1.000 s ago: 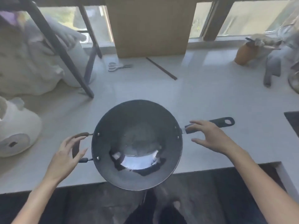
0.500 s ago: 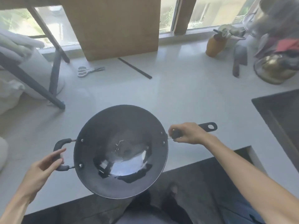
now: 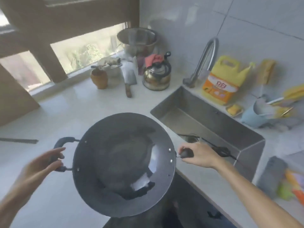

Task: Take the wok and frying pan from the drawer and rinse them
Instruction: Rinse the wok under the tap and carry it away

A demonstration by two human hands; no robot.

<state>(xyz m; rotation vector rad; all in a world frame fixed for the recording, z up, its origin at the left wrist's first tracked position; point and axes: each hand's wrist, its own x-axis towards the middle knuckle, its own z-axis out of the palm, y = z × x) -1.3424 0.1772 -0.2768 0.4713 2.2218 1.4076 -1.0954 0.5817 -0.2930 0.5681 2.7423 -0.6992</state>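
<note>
Hanging in the air between two hands, the wok (image 3: 123, 163) had left the countertop (image 3: 79, 109) where it sat a second earlier and was now carried rightward, its near edge already out past the counter's front. The left hand (image 3: 39, 163) had closed its fingers round the loop handle (image 3: 61, 153), which a moment before it was only reaching for; the right hand (image 3: 199, 154) was wrapped tight round the long handle (just the dark stub showed past the knuckles). The view had swung with it, bringing the steel sink (image 3: 205, 116) and its curved faucet (image 3: 205, 58) into sight just beyond the right hand. A kettle (image 3: 157, 74) and a yellow detergent jug (image 3: 222, 79) stood near the basin. I judged the rinse was next; no frying pan was visible yet.
</note>
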